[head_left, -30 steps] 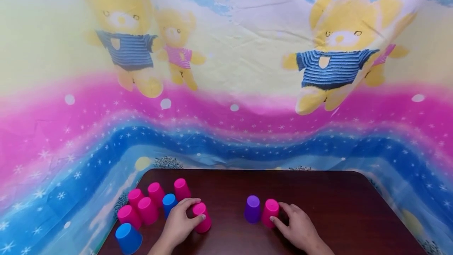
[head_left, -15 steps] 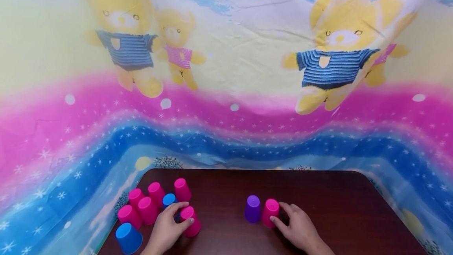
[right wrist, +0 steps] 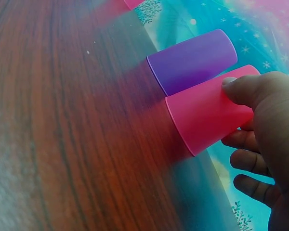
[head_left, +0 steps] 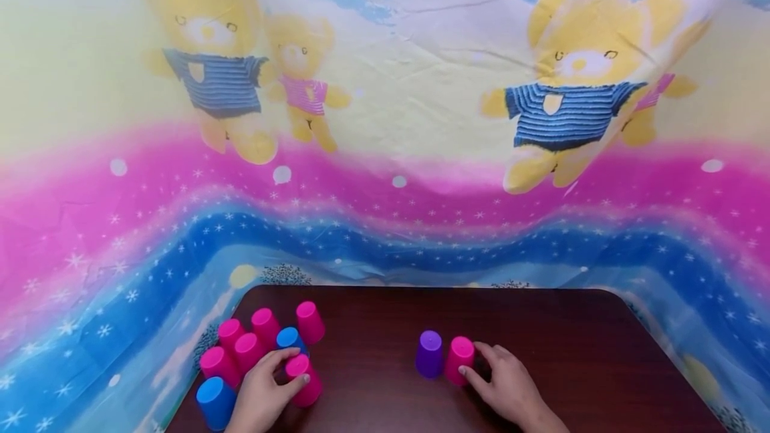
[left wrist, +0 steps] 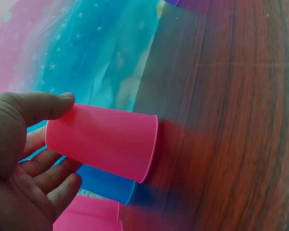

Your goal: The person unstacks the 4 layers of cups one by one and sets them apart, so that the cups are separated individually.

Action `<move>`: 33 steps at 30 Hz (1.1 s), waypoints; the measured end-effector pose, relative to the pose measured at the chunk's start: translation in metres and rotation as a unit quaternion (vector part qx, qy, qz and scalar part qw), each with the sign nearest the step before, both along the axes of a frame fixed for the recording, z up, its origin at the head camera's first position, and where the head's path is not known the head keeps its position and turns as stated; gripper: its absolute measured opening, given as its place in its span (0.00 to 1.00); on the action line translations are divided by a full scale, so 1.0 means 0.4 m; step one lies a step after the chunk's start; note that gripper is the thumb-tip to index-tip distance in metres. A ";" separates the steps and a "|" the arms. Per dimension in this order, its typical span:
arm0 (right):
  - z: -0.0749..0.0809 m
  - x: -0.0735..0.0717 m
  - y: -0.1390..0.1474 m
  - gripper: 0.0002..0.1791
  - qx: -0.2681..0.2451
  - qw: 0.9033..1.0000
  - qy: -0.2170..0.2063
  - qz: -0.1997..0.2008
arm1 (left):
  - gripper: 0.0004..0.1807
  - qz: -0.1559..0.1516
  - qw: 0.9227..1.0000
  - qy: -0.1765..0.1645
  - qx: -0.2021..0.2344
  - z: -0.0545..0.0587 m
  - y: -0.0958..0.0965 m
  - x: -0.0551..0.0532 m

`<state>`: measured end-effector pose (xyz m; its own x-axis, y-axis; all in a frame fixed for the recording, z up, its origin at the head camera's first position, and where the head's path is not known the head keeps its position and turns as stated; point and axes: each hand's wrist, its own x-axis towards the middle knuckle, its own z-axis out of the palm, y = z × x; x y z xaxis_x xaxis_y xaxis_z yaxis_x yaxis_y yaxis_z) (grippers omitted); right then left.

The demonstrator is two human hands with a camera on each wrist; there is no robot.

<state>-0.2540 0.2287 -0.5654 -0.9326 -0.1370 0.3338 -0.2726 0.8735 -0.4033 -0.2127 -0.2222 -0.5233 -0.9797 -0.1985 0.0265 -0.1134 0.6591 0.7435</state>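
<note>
My left hand (head_left: pixel 263 389) pinches a pink cup (head_left: pixel 304 381) between thumb and fingers, near its closed end. That cup stands upside down in front of a blue cup (head_left: pixel 291 339), which it partly overlaps in the left wrist view. On the right side, my right hand (head_left: pixel 508 385) holds another pink cup (right wrist: pixel 212 110) with the thumb on its near side and the fingers behind. Close beside that cup, to its left, stands an upside-down purple cup (head_left: pixel 430 354). The fingers behind both held cups are partly hidden in the head view.
Several upside-down pink cups (head_left: pixel 249 351) cluster at the table's left side, with one more pink cup (head_left: pixel 310 322) farther back. A second blue cup (head_left: pixel 215 403) stands by the left forearm. The dark wooden table (head_left: pixel 373 326) meets a hanging printed cloth (head_left: pixel 385 119) at its far edge.
My left hand has moved left with its pink cup, from beyond the blue cup's right side to just in front of it. The right hand and its cup have stayed put.
</note>
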 end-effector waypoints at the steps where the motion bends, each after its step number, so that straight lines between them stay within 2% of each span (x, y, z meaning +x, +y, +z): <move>1: 0.000 0.000 -0.001 0.37 0.000 1.000 0.001 0.000 | 0.36 0.002 1.000 0.000 -0.001 0.002 -0.005 0.002; 8: 0.003 -0.001 -0.001 0.37 0.000 1.000 -0.002 0.002 | 0.38 0.018 1.000 -0.006 0.001 0.014 -0.039 0.012; 19: -0.002 0.001 0.000 0.35 0.000 1.000 0.018 0.009 | 0.42 0.037 0.999 -0.011 -0.012 0.005 -0.101 0.029; 33: -0.005 0.000 -0.001 0.37 0.003 1.000 0.000 0.001 | 0.41 0.062 0.997 -0.009 -0.037 -0.005 -0.118 0.035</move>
<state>-0.2542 0.2282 -0.5673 -0.9323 -0.1416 0.3327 -0.2748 0.8754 -0.3978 -0.1988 -0.2693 -0.5251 -0.9481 -0.3168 0.0282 -0.2108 0.6922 0.6902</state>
